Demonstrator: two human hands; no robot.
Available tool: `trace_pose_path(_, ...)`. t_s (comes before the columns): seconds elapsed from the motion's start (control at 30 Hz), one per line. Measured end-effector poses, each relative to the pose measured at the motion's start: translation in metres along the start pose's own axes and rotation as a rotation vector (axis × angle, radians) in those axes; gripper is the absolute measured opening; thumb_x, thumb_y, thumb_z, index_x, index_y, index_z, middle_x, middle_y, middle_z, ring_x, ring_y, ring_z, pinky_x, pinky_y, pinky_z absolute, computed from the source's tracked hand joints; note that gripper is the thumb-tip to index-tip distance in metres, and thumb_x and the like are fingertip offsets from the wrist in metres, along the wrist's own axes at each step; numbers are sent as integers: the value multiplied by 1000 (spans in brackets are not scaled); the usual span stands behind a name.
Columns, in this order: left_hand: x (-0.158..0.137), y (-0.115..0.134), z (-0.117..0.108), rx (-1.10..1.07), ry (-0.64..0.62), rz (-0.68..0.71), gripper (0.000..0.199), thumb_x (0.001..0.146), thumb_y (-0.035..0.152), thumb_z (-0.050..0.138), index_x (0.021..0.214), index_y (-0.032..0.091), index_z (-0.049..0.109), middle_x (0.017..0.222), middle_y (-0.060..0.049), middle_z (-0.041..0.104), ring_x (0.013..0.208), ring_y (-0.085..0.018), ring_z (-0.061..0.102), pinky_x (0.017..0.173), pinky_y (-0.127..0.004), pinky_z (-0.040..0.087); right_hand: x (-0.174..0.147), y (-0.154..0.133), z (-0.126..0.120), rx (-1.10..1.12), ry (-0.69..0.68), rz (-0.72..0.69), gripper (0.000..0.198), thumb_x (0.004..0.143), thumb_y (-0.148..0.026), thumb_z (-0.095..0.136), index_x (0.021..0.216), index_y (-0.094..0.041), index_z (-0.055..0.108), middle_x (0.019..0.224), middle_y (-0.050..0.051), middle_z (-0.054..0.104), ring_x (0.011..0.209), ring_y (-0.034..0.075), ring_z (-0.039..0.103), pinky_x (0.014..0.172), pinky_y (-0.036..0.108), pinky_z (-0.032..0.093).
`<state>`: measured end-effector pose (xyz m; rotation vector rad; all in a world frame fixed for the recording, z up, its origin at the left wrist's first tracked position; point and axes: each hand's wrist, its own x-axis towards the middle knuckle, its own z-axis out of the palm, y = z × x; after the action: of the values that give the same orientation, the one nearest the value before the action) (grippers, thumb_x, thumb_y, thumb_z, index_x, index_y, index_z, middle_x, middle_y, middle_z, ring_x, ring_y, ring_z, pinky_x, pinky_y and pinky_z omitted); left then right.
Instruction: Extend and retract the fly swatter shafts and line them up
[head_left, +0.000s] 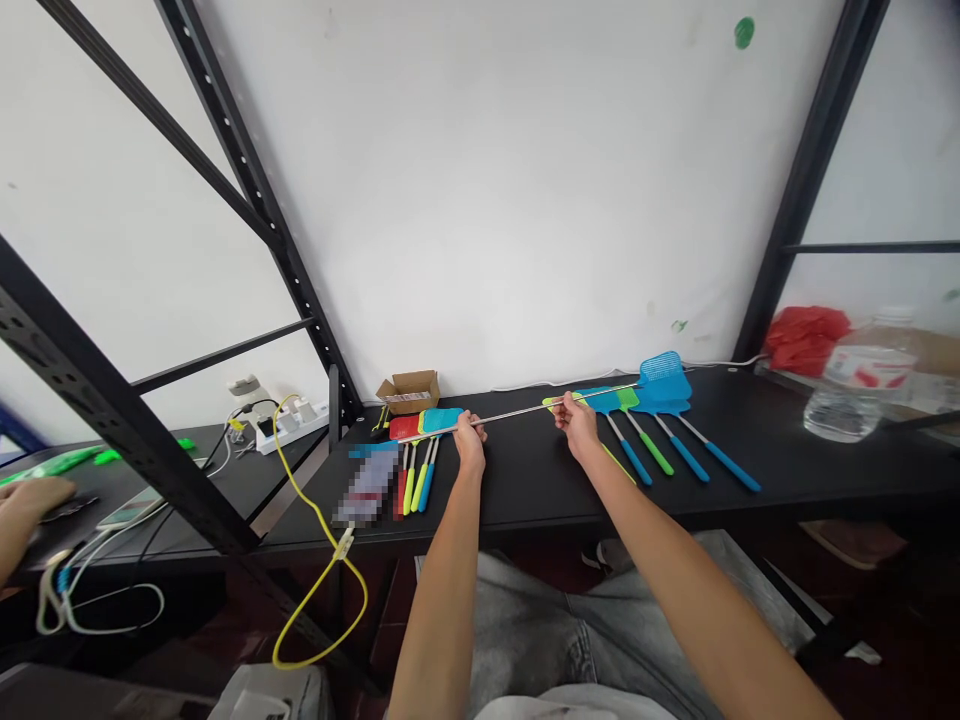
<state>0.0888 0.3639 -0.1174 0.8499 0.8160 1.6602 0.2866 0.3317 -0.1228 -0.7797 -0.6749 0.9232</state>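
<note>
Both my hands hold one long fly swatter level above the black shelf. Its thin metal rod (pixel 514 412) is drawn out, and its blue mesh head (pixel 663 376) is at the far right. My left hand (pixel 470 438) is closed round the rod on the left. Farther right, my right hand (pixel 576 422) pinches the rod. Below my left hand lie several short fly swatters (pixel 441 420) with red, yellow-green and blue parts. Beneath and right of my right hand, several more swatters (pixel 646 402) in blue and green lie fanned out, handles toward me.
A small open cardboard box (pixel 409 390) stands by the wall. A blurred-out phone (pixel 367 490) with a yellow cable (pixel 300 490) lies left. A water bottle (pixel 862 380) and red bag (pixel 806 340) are right. Another person's hand (pixel 34 505) rests far left, beyond the rack post.
</note>
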Motion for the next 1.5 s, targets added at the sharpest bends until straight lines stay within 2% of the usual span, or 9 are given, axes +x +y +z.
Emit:
trace_pose_path(0.43,1,7,-2,-40,111,59,34,79,28,45,51,22,26,47,6,24,39,-7,19,40,-23,19,2,-3,-3,103,91,-111,46,67,-62,77,66,-17,65,55,1,57,48,10,47,46,26,39)
trace_pose_path(0.8,0,11,-6,-11,124,82,40,84,37,44,54,22,22,49,6,21,40,-6,19,40,-22,20,-1,-3,-3,-11,61,-124,50,69,-69,70,68,-19,63,58,3,59,49,12,49,47,28,38)
trace_pose_path(0.93,-5,9,-6,21,59,94,43,84,42,48,54,22,26,50,6,20,41,-6,19,40,-22,19,-2,2,-1,-60,17,-95,49,68,-67,71,70,-18,67,60,3,61,48,11,47,44,26,34)
trace_pose_path(1.07,-7,4,-2,75,-125,35,44,79,40,62,54,21,30,49,7,23,41,-6,20,41,-22,17,-5,7,1,-240,-198,-96,46,73,-62,71,69,-16,69,62,5,64,50,11,49,44,25,33)
trace_pose_path(1.17,-6,2,0,79,-212,-14,42,74,32,66,53,21,31,47,8,23,40,-5,19,41,-22,16,-5,7,2,-255,-232,-70,46,72,-62,71,67,-16,69,63,6,65,49,11,50,44,25,32)
trace_pose_path(1.37,-4,8,-4,-8,-106,-1,42,75,33,57,56,23,21,46,9,18,38,-5,17,41,-22,23,-4,0,0,-50,-62,-22,45,68,-62,73,75,-18,71,59,2,61,46,10,47,43,25,32)
trace_pose_path(1.43,-4,10,-4,-30,-62,14,42,78,35,55,57,23,21,46,9,17,38,-5,18,41,-22,25,-5,-1,1,-43,-87,-10,41,67,-58,75,75,-18,72,61,2,61,48,10,47,44,24,33)
trace_pose_path(1.5,-3,10,-3,-43,-30,27,42,80,38,53,57,23,22,46,9,16,38,-5,18,41,-22,26,-6,-1,2,-84,-177,16,38,67,-54,76,78,-18,74,65,3,64,51,10,49,46,24,33)
